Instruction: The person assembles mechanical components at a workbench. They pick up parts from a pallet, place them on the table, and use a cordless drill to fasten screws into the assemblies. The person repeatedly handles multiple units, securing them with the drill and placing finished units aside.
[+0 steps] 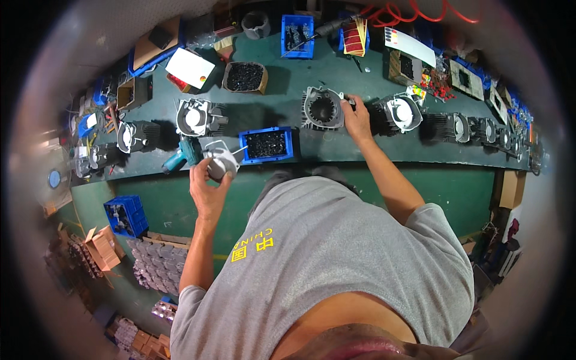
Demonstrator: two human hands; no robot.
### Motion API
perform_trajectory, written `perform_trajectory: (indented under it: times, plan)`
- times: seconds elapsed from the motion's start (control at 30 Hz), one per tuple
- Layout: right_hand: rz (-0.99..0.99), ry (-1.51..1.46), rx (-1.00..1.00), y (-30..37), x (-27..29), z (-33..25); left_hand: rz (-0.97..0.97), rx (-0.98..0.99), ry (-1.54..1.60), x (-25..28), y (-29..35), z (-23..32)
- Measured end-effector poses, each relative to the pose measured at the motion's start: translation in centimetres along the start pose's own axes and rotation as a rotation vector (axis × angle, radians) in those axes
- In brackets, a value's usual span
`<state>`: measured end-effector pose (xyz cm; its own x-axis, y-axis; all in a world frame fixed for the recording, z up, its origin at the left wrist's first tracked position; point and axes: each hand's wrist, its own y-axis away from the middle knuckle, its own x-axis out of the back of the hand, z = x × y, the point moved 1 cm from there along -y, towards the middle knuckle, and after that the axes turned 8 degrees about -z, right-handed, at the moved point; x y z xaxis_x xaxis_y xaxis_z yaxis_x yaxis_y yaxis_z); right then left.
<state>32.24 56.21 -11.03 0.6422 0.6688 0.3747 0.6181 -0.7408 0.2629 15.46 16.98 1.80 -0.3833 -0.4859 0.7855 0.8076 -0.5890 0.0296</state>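
My left hand [207, 186] holds a round silver-grey motor end cover [221, 162] just above the near edge of the green bench. My right hand [356, 117] reaches forward and grips the right rim of a dark finned motor housing [322, 109] with an open round bore, standing on the bench. A blue bin of small black parts [267, 144] sits between the two hands.
Several finned motor housings [201, 117] stand in a row along the bench [360, 153], some with white end caps [403, 113]. A teal power drill [183, 157] lies by my left hand. Cardboard and blue bins of screws sit at the back. Stacked metal parts [157, 264] cover the floor at left.
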Motion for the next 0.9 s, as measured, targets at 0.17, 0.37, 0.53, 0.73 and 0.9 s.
perform_trajectory:
  times: [0.17,0.37,0.53,0.73,0.9]
  plan:
    - [-0.135,-0.103,-0.046,0.7,1.4,-0.1,0.014,-0.169,0.102,-2.8,-3.4,8.7]
    - [-0.128,-0.150,0.318,-1.4,6.4,-4.9,-0.107,-0.291,0.208,-7.3,-6.8,16.2]
    - [-0.642,-0.072,0.524,-3.2,9.9,-13.7,-0.201,-0.290,0.181,-9.7,-8.4,18.9]
    - [-0.937,0.226,0.748,-5.3,8.3,-17.2,-0.242,-0.355,0.125,-10.2,-9.5,20.6]
    - [-0.981,0.263,0.897,-7.5,7.2,-16.9,-0.253,-0.436,0.024,-10.4,-9.9,21.1]
